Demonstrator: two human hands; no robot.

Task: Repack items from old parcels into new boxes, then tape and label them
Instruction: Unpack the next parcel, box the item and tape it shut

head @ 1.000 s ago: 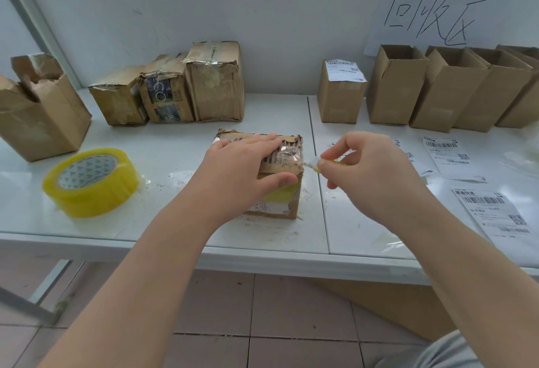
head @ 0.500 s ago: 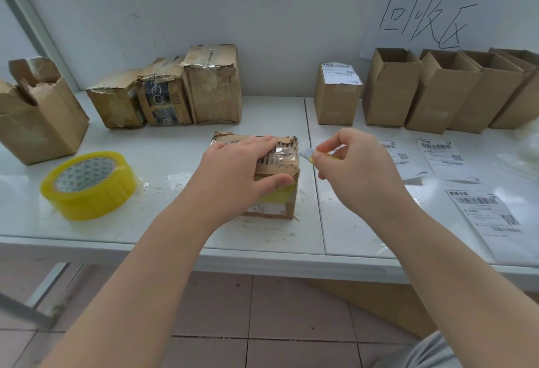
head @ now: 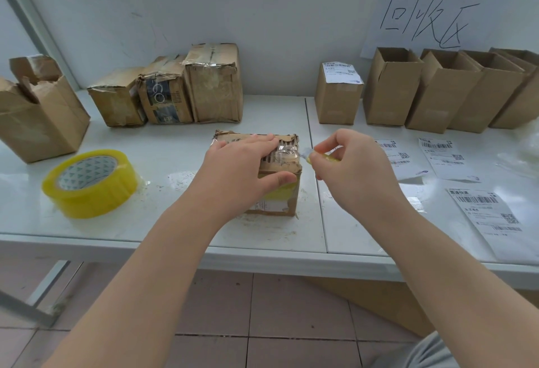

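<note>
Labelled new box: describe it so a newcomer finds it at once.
Find the handwritten sign on the back wall. Below it, on the table, the labelled box is leftmost in a row of clean boxes. It alone is closed with a white label on top; the rest stand open.

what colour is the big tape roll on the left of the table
Yellow tape roll, white core with greenish triangles; seen in the head view.
</note>
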